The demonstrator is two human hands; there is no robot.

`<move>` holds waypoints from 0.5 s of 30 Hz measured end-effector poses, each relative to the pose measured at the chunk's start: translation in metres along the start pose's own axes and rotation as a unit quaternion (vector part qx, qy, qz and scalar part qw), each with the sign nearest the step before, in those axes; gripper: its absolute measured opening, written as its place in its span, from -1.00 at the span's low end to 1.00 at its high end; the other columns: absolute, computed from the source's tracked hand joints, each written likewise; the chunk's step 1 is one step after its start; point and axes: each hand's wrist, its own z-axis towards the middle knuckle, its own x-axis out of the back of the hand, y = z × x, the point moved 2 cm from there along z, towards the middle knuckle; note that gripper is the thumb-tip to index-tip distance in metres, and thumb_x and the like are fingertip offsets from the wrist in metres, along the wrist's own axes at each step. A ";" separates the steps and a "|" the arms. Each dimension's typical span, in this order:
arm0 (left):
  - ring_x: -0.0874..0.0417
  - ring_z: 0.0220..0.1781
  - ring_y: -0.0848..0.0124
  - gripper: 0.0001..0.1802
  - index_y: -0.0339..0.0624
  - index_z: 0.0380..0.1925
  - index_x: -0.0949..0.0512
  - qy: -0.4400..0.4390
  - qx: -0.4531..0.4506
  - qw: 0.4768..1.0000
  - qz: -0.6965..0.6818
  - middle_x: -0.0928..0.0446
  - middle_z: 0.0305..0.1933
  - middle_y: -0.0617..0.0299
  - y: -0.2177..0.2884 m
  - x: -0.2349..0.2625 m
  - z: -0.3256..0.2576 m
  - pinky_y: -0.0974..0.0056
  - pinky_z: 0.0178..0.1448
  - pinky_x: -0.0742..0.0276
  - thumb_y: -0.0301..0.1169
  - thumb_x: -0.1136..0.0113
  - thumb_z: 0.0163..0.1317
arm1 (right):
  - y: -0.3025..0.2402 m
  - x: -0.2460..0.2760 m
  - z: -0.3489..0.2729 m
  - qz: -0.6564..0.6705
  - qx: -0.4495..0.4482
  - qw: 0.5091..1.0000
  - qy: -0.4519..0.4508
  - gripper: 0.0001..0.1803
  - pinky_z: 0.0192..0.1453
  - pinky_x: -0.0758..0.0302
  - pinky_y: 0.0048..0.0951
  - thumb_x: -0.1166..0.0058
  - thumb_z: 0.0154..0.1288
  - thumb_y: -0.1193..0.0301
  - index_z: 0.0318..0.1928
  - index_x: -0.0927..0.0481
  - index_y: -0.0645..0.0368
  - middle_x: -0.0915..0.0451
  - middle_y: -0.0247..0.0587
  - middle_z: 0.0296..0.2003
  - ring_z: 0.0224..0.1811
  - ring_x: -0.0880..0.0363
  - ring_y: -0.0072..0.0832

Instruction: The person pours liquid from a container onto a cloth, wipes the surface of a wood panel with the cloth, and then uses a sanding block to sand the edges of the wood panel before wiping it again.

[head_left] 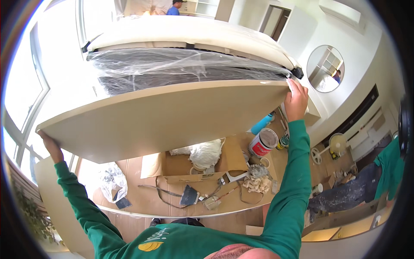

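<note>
A large flat beige board [172,116] spans in front of me, raised and tilted above a cardboard-covered table [133,181]. My left hand [51,146] is closed round its left end, with most of the fingers hidden behind it. At the upper right corner, my right hand [296,103] grips the board's other end; a small white piece shows by its fingers. Below the board, an open cardboard box [185,175] holds a bundled white cloth [206,153]. A paint can [264,142] and a blue bottle [263,124] stand to the right, near my right forearm.
Scrapers [189,195], straps and crumpled rags [257,184] lie along the table's near side, with a plastic bag [113,181] at left. Beyond the board is furniture in clear plastic [172,64]. A co-worker [358,190] is at right, near a fan [337,142]; another person [174,8] is far back.
</note>
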 end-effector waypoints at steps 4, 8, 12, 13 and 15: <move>-0.53 0.24 0.23 -0.07 -0.46 0.26 -0.47 -0.026 0.001 1.000 -0.003 -0.57 0.21 0.00 0.012 0.002 -0.006 0.16 0.41 -0.38 0.32 0.37 0.59 | -0.124 0.008 0.003 0.034 0.032 0.999 -0.003 -0.40 0.27 -0.47 -0.13 -0.07 0.13 0.63 0.25 -0.63 0.16 -0.65 -0.20 0.19 0.17 -0.53 -0.13; -0.54 0.24 0.25 -0.12 -0.38 0.30 -0.44 -0.131 0.013 0.991 -0.019 -0.55 0.21 0.03 0.005 0.005 -0.002 0.16 0.41 -0.40 0.28 0.40 0.61 | -0.289 0.024 0.009 0.053 0.085 0.995 0.023 -0.42 0.21 -0.48 -0.14 -0.13 0.20 0.54 0.29 -0.62 0.15 -0.64 -0.24 0.21 0.15 -0.53 -0.16; -0.41 0.43 0.29 -0.20 -0.32 0.51 -0.22 -0.223 0.069 0.962 -0.145 -0.41 0.42 0.08 0.030 -0.013 -0.021 0.20 0.53 -0.29 0.18 0.37 0.66 | -0.429 0.037 0.016 0.092 0.105 0.990 0.036 -0.40 0.19 -0.46 -0.19 -0.14 0.15 0.59 0.28 -0.63 0.17 -0.64 -0.25 0.19 0.13 -0.53 -0.23; -0.38 0.45 0.30 -0.21 -0.31 0.53 -0.18 -0.244 0.086 0.949 -0.178 -0.38 0.45 0.09 0.022 -0.008 -0.018 0.21 0.55 -0.26 0.16 0.36 0.67 | -0.466 0.040 0.024 0.105 0.134 0.984 0.046 -0.44 0.15 -0.46 -0.21 -0.13 0.19 0.54 0.26 -0.64 0.19 -0.64 -0.24 0.18 0.11 -0.53 -0.24; -0.36 0.46 0.32 -0.25 -0.31 0.52 -0.22 -0.219 0.037 0.962 -0.160 -0.38 0.45 0.09 0.000 -0.006 -0.020 0.21 0.56 -0.25 0.12 0.35 0.68 | -0.532 0.048 0.029 0.119 0.185 0.974 0.051 -0.51 0.07 -0.47 -0.24 -0.12 0.28 0.44 0.23 -0.65 0.22 -0.64 -0.22 0.15 0.07 -0.54 -0.26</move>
